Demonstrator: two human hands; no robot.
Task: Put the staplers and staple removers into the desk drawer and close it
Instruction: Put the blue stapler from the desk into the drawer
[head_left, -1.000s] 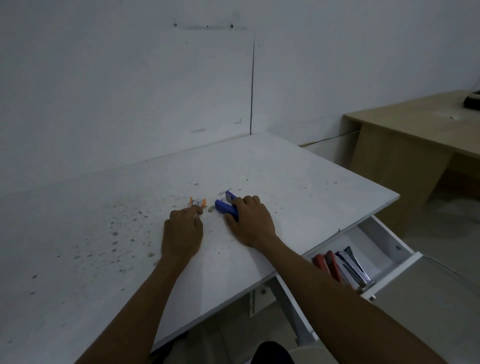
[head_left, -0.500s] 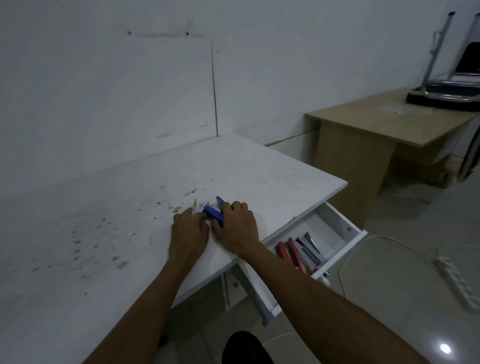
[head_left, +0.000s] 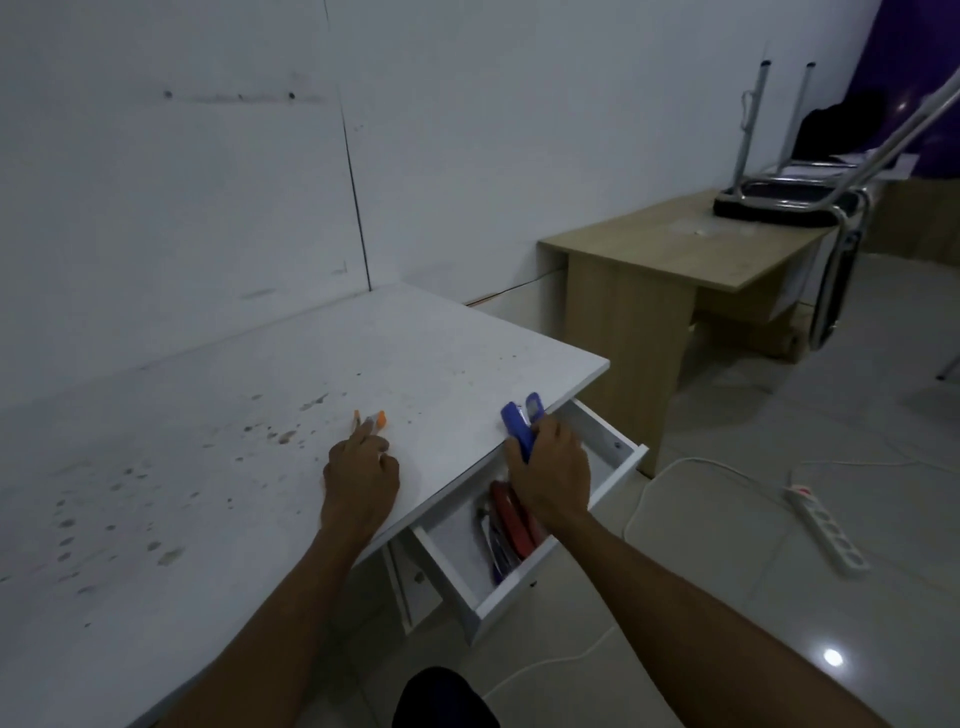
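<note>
The right hand (head_left: 550, 467) gripped a blue stapler (head_left: 519, 423) above the open desk drawer (head_left: 615, 467), at the white desk's (head_left: 260, 467) three-o'clock edge; the left hand (head_left: 361, 475) lay on the desk, its fingertips touching an orange staple remover (head_left: 375, 420) toward twelve o'clock; red staplers (head_left: 511, 517) and darker ones lay inside the drawer; a power strip (head_left: 826, 525) sat on the floor at three o'clock.

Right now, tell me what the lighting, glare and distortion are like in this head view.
Head view: dim, flat, bluish light; soft faint shadows under the hands. One glare spot on the floor tiles. Wide-angle lens bows the white desk edges. Blue staple remover in the right hand slightly motion-blurred; the orange one at the left hand is small and soft.
</note>
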